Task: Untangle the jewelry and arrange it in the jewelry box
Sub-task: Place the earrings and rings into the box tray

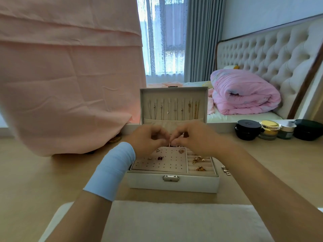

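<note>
Left hand (148,138) and right hand (194,137) together, both pinching a tiny jewelry piece (170,144) over the open jewelry box (173,184) on the tabletop (52,172).

No text, label, brand, number or sign could be read. The cosmetic jars (269,130), well to the right of the fingers (163,140), carried no lettering that could be made out; any mark on their lids was too small and blurred to tell. The metal latch (171,178) on the front wall of the jewelry box (173,185), just below the fingers, showed no engraving that could be read.
</note>
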The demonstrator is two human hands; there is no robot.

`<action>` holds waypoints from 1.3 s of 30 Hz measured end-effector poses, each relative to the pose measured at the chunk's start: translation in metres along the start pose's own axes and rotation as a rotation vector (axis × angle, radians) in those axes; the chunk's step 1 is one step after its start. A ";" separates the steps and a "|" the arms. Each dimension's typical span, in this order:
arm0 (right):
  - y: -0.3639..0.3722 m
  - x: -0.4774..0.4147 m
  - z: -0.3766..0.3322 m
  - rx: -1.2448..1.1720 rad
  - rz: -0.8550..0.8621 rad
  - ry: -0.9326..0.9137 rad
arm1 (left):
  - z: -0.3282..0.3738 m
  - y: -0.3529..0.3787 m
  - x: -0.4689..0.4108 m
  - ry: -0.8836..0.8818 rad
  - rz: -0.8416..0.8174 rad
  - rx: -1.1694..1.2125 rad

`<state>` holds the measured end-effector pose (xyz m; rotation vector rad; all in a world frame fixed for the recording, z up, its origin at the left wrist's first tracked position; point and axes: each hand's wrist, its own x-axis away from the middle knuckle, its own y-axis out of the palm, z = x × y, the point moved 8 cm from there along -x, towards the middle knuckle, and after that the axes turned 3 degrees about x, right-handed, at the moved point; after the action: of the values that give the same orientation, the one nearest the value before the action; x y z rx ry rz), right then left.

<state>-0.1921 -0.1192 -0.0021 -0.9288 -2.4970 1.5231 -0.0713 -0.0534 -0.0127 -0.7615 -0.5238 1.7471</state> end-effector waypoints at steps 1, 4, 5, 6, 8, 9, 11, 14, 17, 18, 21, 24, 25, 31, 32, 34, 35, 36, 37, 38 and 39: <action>-0.003 0.000 -0.001 -0.074 0.037 -0.009 | 0.002 -0.002 0.001 0.014 0.000 0.055; -0.008 0.000 0.000 -0.246 0.124 -0.003 | 0.005 -0.007 0.001 0.043 0.003 0.199; -0.008 -0.001 0.001 -0.296 0.150 0.007 | 0.005 -0.009 0.001 0.047 0.013 0.224; -0.008 -0.001 0.002 -0.344 0.176 0.014 | 0.004 -0.010 0.000 0.049 0.026 0.244; -0.008 -0.002 0.004 -0.401 0.236 0.032 | 0.002 -0.013 -0.001 0.049 0.046 0.286; -0.009 -0.001 0.004 -0.420 0.274 0.041 | 0.001 -0.015 -0.002 0.051 0.054 0.307; -0.009 0.000 0.005 -0.476 0.327 0.058 | 0.000 -0.019 -0.001 0.062 0.085 0.340; -0.004 0.000 -0.001 -0.554 0.312 0.036 | 0.000 -0.023 0.001 0.065 0.147 0.359; -0.002 0.002 -0.004 -0.537 0.316 0.029 | -0.002 -0.024 0.001 0.045 0.144 0.373; -0.001 0.002 -0.004 -0.528 0.331 0.036 | -0.003 -0.024 0.001 0.036 0.131 0.371; -0.002 0.004 -0.005 -0.496 0.360 0.039 | -0.005 -0.024 0.001 0.015 0.088 0.369; -0.004 0.006 -0.011 -0.415 0.381 0.011 | -0.006 -0.026 0.002 0.008 0.099 0.359; -0.004 0.007 -0.013 -0.395 0.393 0.009 | -0.006 -0.026 0.002 0.008 0.102 0.354; -0.001 0.008 -0.006 -0.459 0.467 0.113 | -0.005 -0.032 0.002 0.064 0.173 0.289; 0.000 0.008 -0.005 -0.486 0.463 0.137 | -0.004 -0.032 0.003 0.073 0.178 0.268; 0.002 0.009 -0.002 -0.551 0.443 0.190 | -0.002 -0.032 0.003 0.084 0.179 0.226; 0.004 0.009 -0.001 -0.578 0.431 0.215 | -0.001 -0.031 0.003 0.087 0.175 0.205; 0.006 0.010 0.000 -0.589 0.417 0.238 | -0.001 -0.031 0.003 0.086 0.169 0.182; 0.008 0.010 0.001 -0.591 0.396 0.264 | -0.001 -0.031 0.004 0.086 0.161 0.163; 0.011 0.010 0.001 -0.590 0.366 0.293 | -0.001 -0.031 0.004 0.086 0.154 0.146; 0.014 0.010 0.001 -0.593 0.328 0.325 | -0.001 -0.031 0.004 0.087 0.148 0.130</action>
<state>-0.1945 -0.1100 -0.0171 -1.5777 -2.6638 0.5793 -0.0509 -0.0405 0.0067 -0.7968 -0.2983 1.8557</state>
